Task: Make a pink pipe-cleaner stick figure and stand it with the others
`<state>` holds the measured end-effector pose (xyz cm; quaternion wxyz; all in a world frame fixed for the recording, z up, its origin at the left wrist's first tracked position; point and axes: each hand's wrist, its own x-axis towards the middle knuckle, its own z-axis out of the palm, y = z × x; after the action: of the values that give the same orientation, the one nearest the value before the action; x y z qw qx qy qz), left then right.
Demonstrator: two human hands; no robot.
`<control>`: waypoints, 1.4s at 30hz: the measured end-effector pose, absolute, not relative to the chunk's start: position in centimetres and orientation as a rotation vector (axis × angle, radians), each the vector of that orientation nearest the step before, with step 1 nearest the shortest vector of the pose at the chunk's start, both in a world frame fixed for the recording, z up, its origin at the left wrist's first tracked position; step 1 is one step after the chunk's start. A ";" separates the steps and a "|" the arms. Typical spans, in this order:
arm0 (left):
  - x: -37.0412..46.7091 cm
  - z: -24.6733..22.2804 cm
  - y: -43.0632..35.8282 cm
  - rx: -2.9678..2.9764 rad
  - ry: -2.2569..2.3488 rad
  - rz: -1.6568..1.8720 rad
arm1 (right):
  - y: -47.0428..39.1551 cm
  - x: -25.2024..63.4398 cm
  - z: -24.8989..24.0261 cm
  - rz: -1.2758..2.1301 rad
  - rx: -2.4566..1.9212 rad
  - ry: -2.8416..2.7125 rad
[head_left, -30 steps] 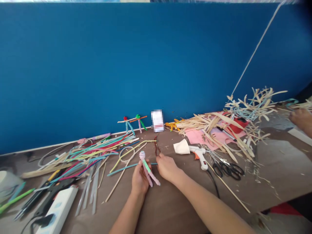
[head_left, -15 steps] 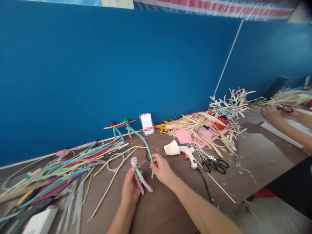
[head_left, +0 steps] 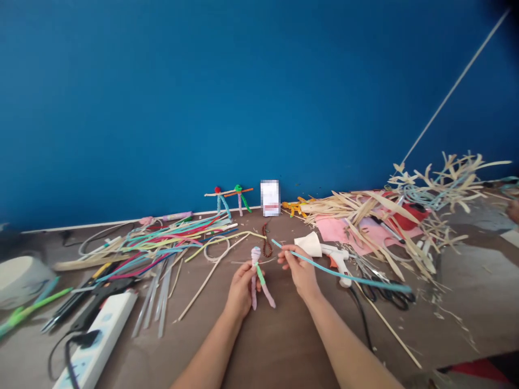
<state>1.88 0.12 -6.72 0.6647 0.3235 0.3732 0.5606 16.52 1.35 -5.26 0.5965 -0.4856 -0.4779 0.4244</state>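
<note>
My left hand (head_left: 242,289) is closed on a small pipe-cleaner figure (head_left: 260,274), held upright by its upper body. The figure has a striped pale head, a green band and two pinkish legs spread apart. In my right hand (head_left: 300,268) a light blue pipe cleaner (head_left: 348,274) is pinched near one end; its long part stretches away to the right. A beaded string (head_left: 266,241) lies on the table beyond and between the hands. Two more pipe-cleaner figures, one with a red head (head_left: 218,190) and one with a green head (head_left: 238,188), lean at the blue wall.
Left lie a heap of pipe cleaners (head_left: 162,243), clear glue sticks (head_left: 162,302) and a white power strip (head_left: 101,335). To the right are a white glue gun (head_left: 343,265), scissors (head_left: 391,296), a paper cup (head_left: 308,245) and pale strips (head_left: 357,210). Another person's hand (head_left: 514,210) shows at far right.
The light blue pipe cleaner has swung from reaching toward the wall to pointing right, pinched near its other end. The view has turned left; the left hand still holds the figure.
</note>
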 end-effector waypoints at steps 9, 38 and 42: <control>1.9 -6.3 0.5 0.690 0.835 1.295 | 0.6 15.7 -6.3 0.899 -1.151 -1.504; 1.9 -7.0 0.9 0.715 0.864 1.304 | 1.0 15.8 -6.4 1.395 -1.078 -1.046; 1.9 -6.8 0.8 0.732 0.867 1.297 | 0.8 15.7 -6.2 1.401 -1.061 -1.081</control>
<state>1.89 0.77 -6.80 0.6512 0.3224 0.3819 0.5711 15.75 0.82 -6.24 0.5135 -0.4413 -0.4495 0.5827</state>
